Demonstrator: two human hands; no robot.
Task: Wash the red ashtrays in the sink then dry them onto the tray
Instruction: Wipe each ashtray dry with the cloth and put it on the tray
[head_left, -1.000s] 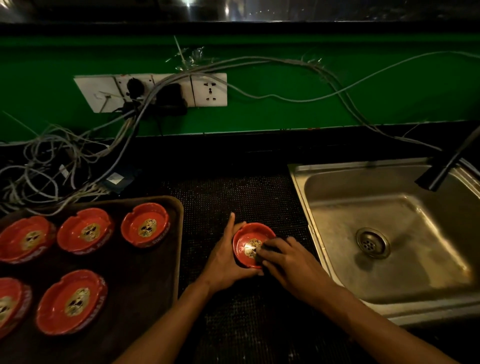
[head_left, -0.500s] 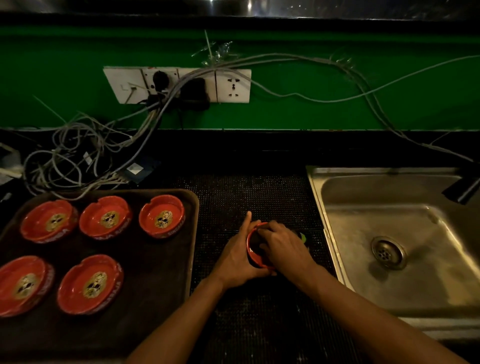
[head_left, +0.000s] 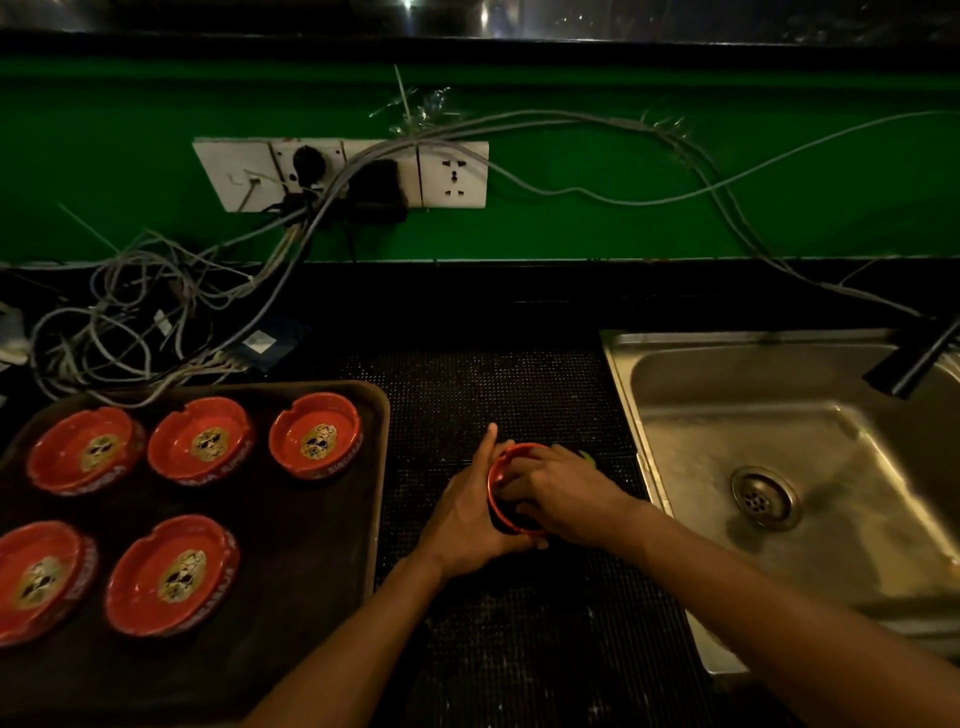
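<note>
I hold one red ashtray (head_left: 497, 469) tipped on its edge over the black mat (head_left: 493, 384), between the tray and the sink. My left hand (head_left: 467, 512) grips its left rim, with the forefinger pointing up. My right hand (head_left: 563, 493) covers the bowl with its fingers curled inside, and a bit of a green pad (head_left: 587, 456) sticks out beyond the knuckles. Several more red ashtrays (head_left: 314, 434) with a gold skull emblem lie face up on the dark brown tray (head_left: 382, 467) at the left. The steel sink (head_left: 841, 447) is at the right.
A dark faucet spout (head_left: 919, 361) hangs over the sink's far right, and the drain (head_left: 763, 496) sits in the basin floor. A tangle of grey cables (head_left: 130, 322) lies behind the tray, below wall sockets (head_left: 452, 174) on the green wall.
The ashtray went from lying almost flat with its emblem showing to tipped on edge. My right hand has moved deeper into its bowl. The view has shifted a little.
</note>
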